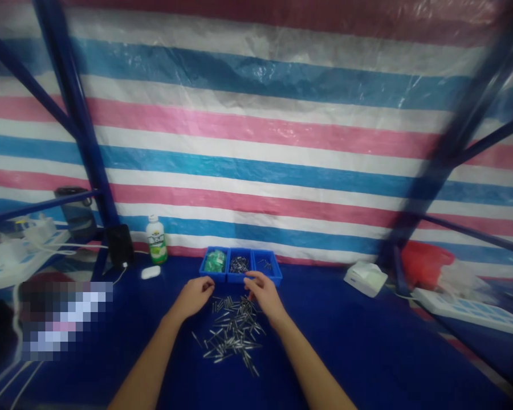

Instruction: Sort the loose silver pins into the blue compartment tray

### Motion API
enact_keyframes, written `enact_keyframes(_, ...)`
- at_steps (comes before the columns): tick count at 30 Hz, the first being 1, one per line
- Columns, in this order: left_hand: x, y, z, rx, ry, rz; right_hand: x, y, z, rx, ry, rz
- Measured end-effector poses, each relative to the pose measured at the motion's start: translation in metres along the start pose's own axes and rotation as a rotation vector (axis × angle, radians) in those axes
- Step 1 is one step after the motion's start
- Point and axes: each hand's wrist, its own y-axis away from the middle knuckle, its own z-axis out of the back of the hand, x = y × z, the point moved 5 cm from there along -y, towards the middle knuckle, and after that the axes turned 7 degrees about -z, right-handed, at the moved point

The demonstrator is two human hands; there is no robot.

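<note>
Lying loose at the lower centre of the frame, metal pins (236,340) are flanked by the left hand (199,293), its fingers bent inward, and the right hand (261,291), curled at the front edge of the blue tray (235,278). Whether anything is gripped by either cannot be told. Pins could be scattered across the worktop (346,341) by a brushing wrist; the tray could be shoved askew if its front were caught by the right knuckles.

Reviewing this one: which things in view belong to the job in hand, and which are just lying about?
Likely in the job: metal pins, blue bins.

Likely just lying about: bottle, white case, tissues, red bag.
</note>
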Motion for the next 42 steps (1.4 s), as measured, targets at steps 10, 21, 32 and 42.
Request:
enact_keyframes(10,-0.002,0.0,-0.003,0.027,-0.017,-0.007,0.011,0.033,-0.046,0.279,1.009,0.45)
enact_keyframes(21,-0.004,0.002,-0.007,0.027,-0.003,-0.052,0.005,0.022,-0.066,0.407,1.151,0.532)
enact_keyframes(32,-0.003,0.002,-0.004,0.022,0.007,-0.03,0.017,0.026,-0.041,0.36,0.624,0.403)
enact_keyframes(42,0.002,-0.001,-0.007,0.021,0.0,-0.024,0.011,0.008,-0.017,0.254,-0.061,0.143)
